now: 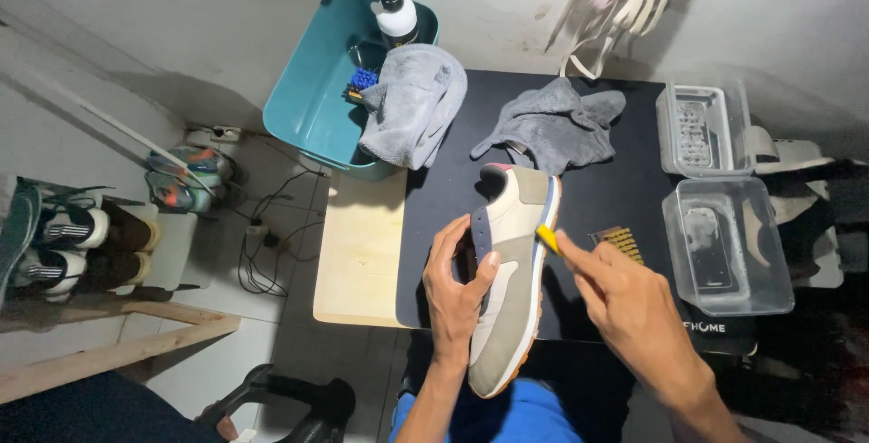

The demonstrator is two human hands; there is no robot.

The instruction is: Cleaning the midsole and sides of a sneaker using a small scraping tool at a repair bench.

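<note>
My left hand (pixel 455 294) grips a grey and beige sneaker (pixel 507 271) with an orange sole edge, holding it on its side above the black mat (pixel 597 199). My right hand (pixel 625 303) pinches a small yellow-handled brush (pixel 549 239) against the shoe's upper edge. A wooden brush with brass-coloured bristles (pixel 620 242) lies on the mat just beyond my right hand.
A crumpled grey cloth (pixel 552 126) lies at the mat's far side. A teal tub (pixel 326 90) holds a grey towel (pixel 412 104), a blue brush and a bottle (pixel 396 13). Two transparent plastic boxes (pixel 724 244) stand at right. Shoes (pixel 72 244) sit on a rack at left.
</note>
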